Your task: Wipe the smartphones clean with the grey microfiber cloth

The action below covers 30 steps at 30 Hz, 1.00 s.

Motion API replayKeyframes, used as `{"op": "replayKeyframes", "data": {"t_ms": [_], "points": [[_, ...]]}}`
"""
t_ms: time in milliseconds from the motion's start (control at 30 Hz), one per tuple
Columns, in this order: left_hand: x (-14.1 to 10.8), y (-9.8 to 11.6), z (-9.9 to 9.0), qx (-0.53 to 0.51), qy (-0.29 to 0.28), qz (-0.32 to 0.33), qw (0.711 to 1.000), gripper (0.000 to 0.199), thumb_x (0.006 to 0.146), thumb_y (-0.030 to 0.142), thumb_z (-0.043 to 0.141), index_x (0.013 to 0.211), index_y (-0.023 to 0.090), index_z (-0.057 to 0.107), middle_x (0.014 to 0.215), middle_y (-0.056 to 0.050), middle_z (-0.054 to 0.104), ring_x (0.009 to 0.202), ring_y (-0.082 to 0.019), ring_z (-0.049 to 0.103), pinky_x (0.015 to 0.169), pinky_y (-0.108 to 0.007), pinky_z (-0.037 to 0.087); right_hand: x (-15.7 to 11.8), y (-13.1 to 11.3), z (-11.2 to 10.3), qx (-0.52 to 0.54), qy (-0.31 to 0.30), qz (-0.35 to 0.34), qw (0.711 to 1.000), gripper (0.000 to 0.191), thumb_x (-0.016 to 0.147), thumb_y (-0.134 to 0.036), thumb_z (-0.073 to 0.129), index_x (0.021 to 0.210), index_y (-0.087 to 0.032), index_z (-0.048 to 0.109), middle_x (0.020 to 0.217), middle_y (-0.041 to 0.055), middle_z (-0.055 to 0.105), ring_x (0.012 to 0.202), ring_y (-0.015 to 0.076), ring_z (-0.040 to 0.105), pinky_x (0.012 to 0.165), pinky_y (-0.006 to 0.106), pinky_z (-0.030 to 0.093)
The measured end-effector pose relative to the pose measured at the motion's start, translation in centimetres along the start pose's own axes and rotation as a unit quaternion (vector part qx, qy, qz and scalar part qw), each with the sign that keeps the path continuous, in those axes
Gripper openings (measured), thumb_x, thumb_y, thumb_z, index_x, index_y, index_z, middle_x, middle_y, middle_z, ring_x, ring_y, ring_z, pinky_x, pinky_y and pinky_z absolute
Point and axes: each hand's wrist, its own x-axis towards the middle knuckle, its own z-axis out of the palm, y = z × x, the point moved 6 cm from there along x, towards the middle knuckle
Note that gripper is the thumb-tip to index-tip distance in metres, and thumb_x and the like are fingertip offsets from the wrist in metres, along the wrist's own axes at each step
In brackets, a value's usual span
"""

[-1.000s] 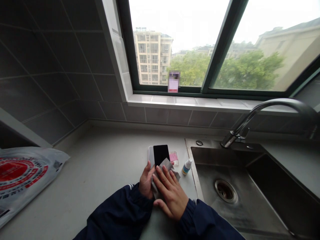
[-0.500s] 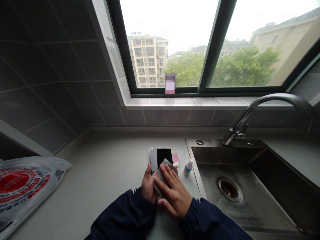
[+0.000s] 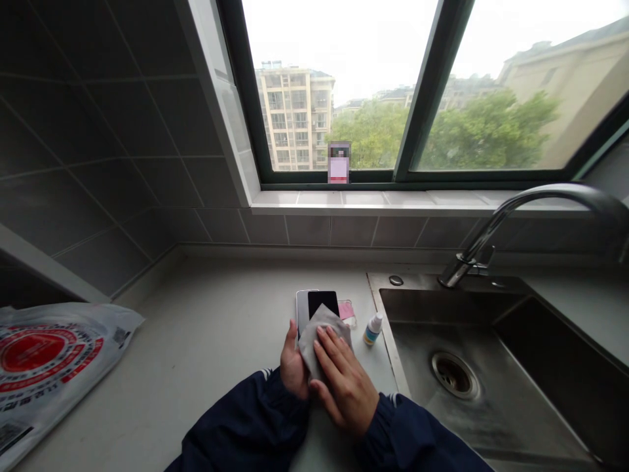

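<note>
A grey cloth covers most of a black-screened phone, whose upper end shows beyond the cloth. My left hand cups the phone from the left side, thumb up, its other fingers hidden under the cloth. Pressed onto the cloth from above is my right hand, its fingers extended and close together. Behind the phone, on the counter, a light-coloured flat slab like a second phone is partly hidden. A pink-and-clear phone case lies to the right, near a small white-capped bottle.
The steel sink with its curved faucet takes up the right side. A printed plastic bag lies on the counter at the left. Behind it all run a tiled wall and the window sill.
My right hand's fingers have drawn closer together on the cloth. The cloth now lies flatter and shows more of its surface. The view has shifted slightly.
</note>
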Motion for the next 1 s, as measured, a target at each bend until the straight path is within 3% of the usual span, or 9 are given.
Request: {"op": "replayKeyframes", "data": {"t_ms": [167,333,600,700,1000], "points": [[-0.1,-0.7,-0.1,0.028,-0.056,0.013,0.998,0.074,0.091,0.066,0.028,0.131,0.011,0.057,0.134,-0.016,0.059,0.141,-0.03,0.035,0.12,-0.044,0.015,0.0,0.6,0.2,-0.008,-0.023,0.012,1.0,0.067,0.097,-0.033,0.043,0.153,-0.006,0.02,0.16,0.019,0.013,0.148,0.0361,0.011,0.112,0.057,0.032],[-0.3,-1.3,0.3,0.064,-0.093,0.022,0.993,0.071,0.091,0.065,0.031,0.136,0.014,0.054,0.143,-0.012,0.052,0.147,-0.026,0.021,0.122,-0.042,0.007,0.1,1.0,0.0,-0.007,-0.021,0.031,0.999,0.067,0.099,-0.036,0.04,0.154,-0.008,0.016,0.161,0.0184,0.006,0.148,0.0376,0.008,0.113,0.058,0.029],[-0.1,-1.5,0.6,0.07,-0.093,0.045,0.992,0.064,0.091,0.061,0.037,0.135,0.018,0.055,0.148,-0.007,0.047,0.148,-0.026,0.016,0.122,-0.041,0.003,0.5,1.8,-0.5,-0.015,0.006,0.047,0.999,0.069,0.1,-0.04,0.035,0.155,-0.008,0.009,0.161,0.0184,0.008,0.148,0.0367,0.009,0.113,0.057,0.029],[-0.1,-1.5,1.0,0.096,-0.105,0.053,0.988,0.065,0.091,0.061,0.037,0.136,0.017,0.055,0.151,-0.007,0.043,0.149,-0.026,0.012,0.122,-0.04,0.001,0.6,2.3,-0.9,-0.021,0.027,0.054,0.998,0.07,0.101,-0.041,0.035,0.156,-0.008,0.007,0.161,0.0179,0.009,0.148,0.0367,0.009,0.113,0.057,0.028],[-0.7,-1.2,1.3,0.207,-0.09,0.079,0.971,0.068,0.086,0.067,0.043,0.134,0.021,0.057,0.15,-0.005,0.043,0.147,-0.03,0.017,0.123,-0.042,0.005,1.4,2.2,-2.3,-0.026,0.059,0.057,0.996,0.068,0.1,-0.038,0.037,0.156,-0.01,0.009,0.161,0.0169,0.008,0.148,0.0373,0.01,0.114,0.058,0.027]]}}
